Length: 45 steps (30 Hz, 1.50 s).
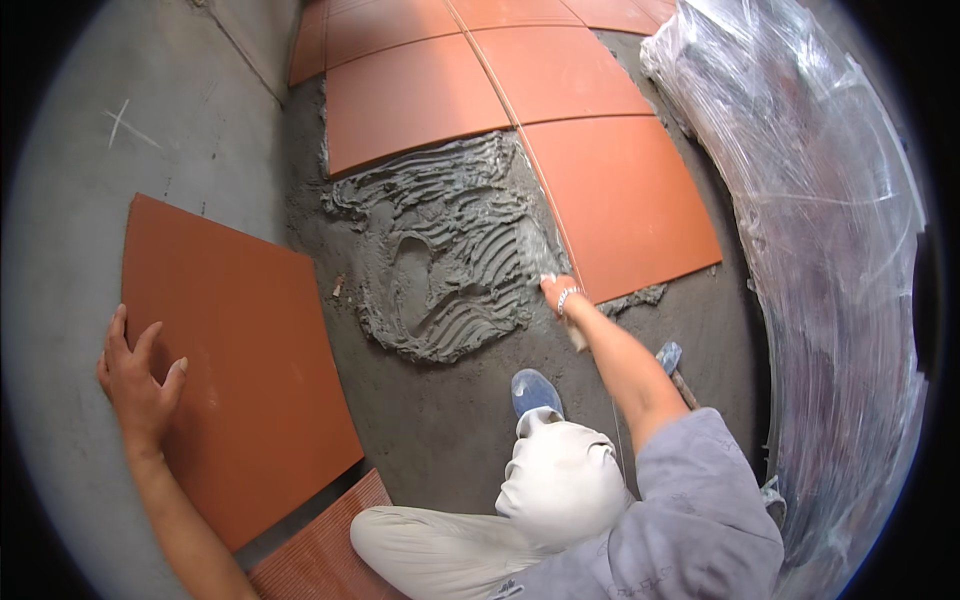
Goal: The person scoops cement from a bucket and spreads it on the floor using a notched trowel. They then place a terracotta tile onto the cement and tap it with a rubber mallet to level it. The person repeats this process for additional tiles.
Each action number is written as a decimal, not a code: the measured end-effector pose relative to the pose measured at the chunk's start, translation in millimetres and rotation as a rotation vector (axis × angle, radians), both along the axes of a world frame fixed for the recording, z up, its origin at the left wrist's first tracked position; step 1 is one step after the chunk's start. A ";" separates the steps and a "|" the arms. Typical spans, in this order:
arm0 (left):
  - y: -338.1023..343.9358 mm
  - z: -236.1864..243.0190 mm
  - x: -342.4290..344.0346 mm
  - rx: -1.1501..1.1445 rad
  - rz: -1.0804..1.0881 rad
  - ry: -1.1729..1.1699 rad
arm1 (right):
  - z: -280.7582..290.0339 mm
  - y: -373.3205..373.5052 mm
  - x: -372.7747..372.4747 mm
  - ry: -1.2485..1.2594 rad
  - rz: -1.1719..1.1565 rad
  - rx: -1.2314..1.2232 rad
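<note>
My left hand (pixel 140 372) rests with spread fingers on the left edge of a large terracotta tile (pixel 235 360), which leans against the grey wall. My right hand (pixel 562 293), with a bracelet at its wrist, is closed around a trowel (pixel 534 246). Its blade is blurred and lies along the right edge of a bed of wet grey mortar (pixel 468 250), beside a laid tile (pixel 615 200). Ridges and swirls mark the mortar, with a smooth hollow toward its left.
More laid tiles (pixel 415 95) continue beyond the mortar, and a string runs along their joint. Plastic-wrapped material (pixel 830 220) lines the right side. A tool with a blue head (pixel 669 355) lies by my right arm. Another tile, ribbed face up (pixel 325 545), is near my knee.
</note>
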<state>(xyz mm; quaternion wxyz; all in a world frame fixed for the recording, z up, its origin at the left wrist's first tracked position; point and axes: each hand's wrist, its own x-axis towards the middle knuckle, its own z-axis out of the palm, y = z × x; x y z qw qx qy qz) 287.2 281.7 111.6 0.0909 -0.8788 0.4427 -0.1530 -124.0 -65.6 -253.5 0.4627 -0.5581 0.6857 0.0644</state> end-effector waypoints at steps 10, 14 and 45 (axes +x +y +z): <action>-0.3 1.8 -2.4 0.004 -0.002 -0.008 | -11.0 64.3 92.2 -0.591 -0.434 0.363; -0.8 2.0 -1.8 0.005 -0.009 -0.016 | -20.2 79.8 147.7 -0.543 -0.244 0.415; -4.8 2.8 -4.5 0.001 -0.012 -0.022 | 31.8 -14.2 193.9 0.185 0.697 -0.110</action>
